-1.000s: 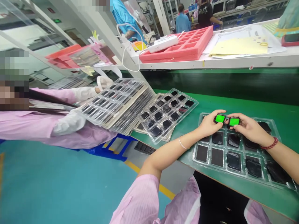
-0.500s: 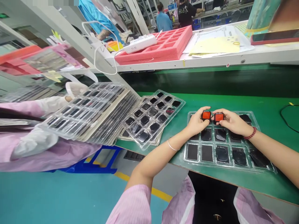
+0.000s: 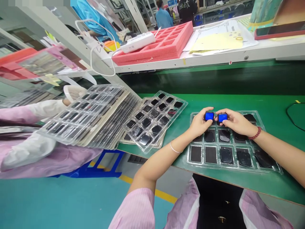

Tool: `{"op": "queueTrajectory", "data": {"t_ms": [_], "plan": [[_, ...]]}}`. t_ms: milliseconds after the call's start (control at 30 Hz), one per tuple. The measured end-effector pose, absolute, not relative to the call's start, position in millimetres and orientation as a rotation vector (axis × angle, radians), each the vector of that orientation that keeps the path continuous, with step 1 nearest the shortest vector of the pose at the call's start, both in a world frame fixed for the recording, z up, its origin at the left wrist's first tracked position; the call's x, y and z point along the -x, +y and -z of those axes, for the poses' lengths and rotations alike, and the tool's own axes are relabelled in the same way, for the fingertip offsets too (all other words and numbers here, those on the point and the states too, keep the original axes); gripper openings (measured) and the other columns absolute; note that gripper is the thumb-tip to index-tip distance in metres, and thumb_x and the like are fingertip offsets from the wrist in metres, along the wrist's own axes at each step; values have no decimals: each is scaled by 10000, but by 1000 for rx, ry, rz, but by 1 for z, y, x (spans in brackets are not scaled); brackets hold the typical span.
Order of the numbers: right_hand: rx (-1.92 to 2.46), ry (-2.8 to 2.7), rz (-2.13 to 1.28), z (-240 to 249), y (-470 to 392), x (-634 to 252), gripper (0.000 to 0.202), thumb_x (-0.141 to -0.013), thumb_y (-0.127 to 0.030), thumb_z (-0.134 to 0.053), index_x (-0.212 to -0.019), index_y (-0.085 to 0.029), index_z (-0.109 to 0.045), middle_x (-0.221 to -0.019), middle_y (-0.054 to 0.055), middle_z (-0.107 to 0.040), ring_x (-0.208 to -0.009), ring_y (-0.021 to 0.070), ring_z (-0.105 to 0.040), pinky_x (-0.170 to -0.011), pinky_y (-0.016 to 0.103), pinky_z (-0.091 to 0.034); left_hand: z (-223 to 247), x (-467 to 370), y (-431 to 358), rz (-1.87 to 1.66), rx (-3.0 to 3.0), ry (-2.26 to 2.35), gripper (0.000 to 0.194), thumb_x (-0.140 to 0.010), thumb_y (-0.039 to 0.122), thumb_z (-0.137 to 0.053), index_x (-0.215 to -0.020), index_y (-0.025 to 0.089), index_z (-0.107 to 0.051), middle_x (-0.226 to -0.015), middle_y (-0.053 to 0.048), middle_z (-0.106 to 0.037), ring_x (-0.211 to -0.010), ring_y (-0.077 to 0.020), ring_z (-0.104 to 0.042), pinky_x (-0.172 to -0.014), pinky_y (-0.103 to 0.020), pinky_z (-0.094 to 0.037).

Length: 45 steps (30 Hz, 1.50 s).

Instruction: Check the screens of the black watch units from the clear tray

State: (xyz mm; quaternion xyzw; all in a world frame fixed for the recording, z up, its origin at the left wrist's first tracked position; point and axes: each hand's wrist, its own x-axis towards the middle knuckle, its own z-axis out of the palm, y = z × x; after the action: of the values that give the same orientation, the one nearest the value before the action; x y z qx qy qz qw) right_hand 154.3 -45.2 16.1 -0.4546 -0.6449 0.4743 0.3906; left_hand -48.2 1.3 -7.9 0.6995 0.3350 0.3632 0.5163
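Left hand (image 3: 199,124) grips one blue-lit screen (image 3: 209,116), right hand (image 3: 234,122) grips another (image 3: 222,117), the two held side by side just above the far row of the clear tray (image 3: 269,170) on the green desk (image 3: 274,105).

An electronics assembly line in a factory: left of the grip, stacked clear blister trays (image 3: 95,114) of small dark screens lie on a long green tabletop (image 3: 262,105); beyond it a white shelf (image 3: 214,58) carries a pink foam tray (image 3: 164,44) and paperwork (image 3: 219,39), with other workers (image 3: 164,16) at benches behind.
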Motion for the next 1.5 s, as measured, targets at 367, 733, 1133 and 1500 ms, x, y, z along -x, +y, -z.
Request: {"op": "queueTrajectory", "data": {"t_ms": [367,733,1133,1500], "plan": [[1157,-1633,-1225,-12,-43,-156,410,-779,-215,-555,-1185,-168,-569,-1106,108,-670,-796,188,-667,-793,395,-576,8,45,2,-885,-1611,756,577,-773,154,-591,-1342,137,-493,-970,-67,-672,-829,-150,-634,-779,-278,-527],[1159,-1634,-1235,-14,-44,-156,366,-772,-223,-572,-1131,-157,-574,-1087,105,-667,-811,184,-671,-801,371,-574,6,46,0,-885,-1615,756,466,-815,215,-604,-1269,124,-548,-930,-64,-669,-737,-127,-627,-741,-268,-524],[1222,-1639,-1249,-14,-44,-158,346,-817,-262,-546,-1146,-164,-588,-1017,77,-667,-783,171,-666,-674,293,-546,6,48,1,-910,-1672,770,353,-838,286,-627,-1152,129,-595,-955,-66,-669,-701,-111,-610,-707,-249,-516],[1170,-1582,-1307,-14,-43,-159,278,-903,-385,-566,-1051,-163,-641,-995,88,-695,-741,158,-661,-658,280,-538,4,48,0,-875,-1573,726,336,-865,417,-621,-1024,122,-599,-874,-63,-672,-705,-116,-619,-643,-233,-528]]}}
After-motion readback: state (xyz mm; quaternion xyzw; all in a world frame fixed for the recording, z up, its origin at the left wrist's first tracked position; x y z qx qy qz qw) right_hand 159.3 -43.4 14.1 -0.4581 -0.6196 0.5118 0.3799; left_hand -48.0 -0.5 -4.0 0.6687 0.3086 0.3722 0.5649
